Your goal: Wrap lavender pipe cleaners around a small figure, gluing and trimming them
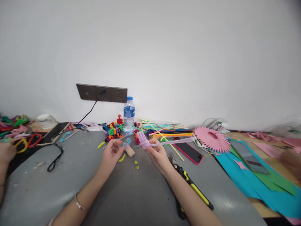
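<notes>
A lilac pipe cleaner (143, 140), wound into a small bundle, is pinched in the fingers of my right hand (160, 156). One long straight end of it runs out to the right. My left hand (111, 157) hovers to the left, thumb and curved fingers apart, with no held thing plainly visible. Between the hands, a small beige and lilac coiled piece (129, 150) lies on the grey mat. Yellow pipe cleaner scraps (122, 158) are scattered close by. Under my right forearm rest black and yellow pliers (188, 179), partly covered.
A water bottle (129, 114) stands by the wall amid colourful fuzzy pieces (114, 131) and loose pipe cleaners (169, 133). A pink-edged phone (189, 151) and pink pleated paper (211, 139) lie right. Scissors (34, 140) and another person's hand (7, 152) are left; a black cable (55, 158) crosses the mat.
</notes>
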A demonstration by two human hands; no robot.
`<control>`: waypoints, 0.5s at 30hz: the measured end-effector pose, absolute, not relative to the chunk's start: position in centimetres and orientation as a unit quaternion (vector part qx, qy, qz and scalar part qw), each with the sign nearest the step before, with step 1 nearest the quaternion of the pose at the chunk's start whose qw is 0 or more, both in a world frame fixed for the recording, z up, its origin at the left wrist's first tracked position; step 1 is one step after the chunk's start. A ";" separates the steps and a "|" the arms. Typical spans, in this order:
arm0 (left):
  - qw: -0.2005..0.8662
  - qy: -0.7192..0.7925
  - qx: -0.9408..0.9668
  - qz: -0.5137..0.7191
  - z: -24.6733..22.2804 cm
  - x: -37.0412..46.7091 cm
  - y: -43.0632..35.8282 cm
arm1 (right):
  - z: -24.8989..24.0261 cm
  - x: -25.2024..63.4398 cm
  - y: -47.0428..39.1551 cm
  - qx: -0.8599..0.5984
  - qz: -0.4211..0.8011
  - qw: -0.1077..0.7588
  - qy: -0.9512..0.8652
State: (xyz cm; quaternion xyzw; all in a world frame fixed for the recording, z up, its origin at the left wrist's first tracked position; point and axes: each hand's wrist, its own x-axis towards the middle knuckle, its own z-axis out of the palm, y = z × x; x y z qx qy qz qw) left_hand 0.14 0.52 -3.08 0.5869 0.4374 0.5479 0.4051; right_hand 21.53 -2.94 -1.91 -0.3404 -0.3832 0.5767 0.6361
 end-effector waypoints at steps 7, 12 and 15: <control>0.357 0.413 0.662 0.514 -2.1 -0.1 0.1 | -1.8 21.5 -3.0 -0.345 0.575 0.634 -0.385; 0.335 0.403 0.714 0.465 -0.7 0.0 -0.7 | -2.1 21.4 -2.8 -0.349 0.570 0.642 -0.377; 0.327 0.386 0.738 0.445 -0.7 -0.1 -0.9 | -1.8 21.3 -3.0 -0.342 0.586 0.630 -0.378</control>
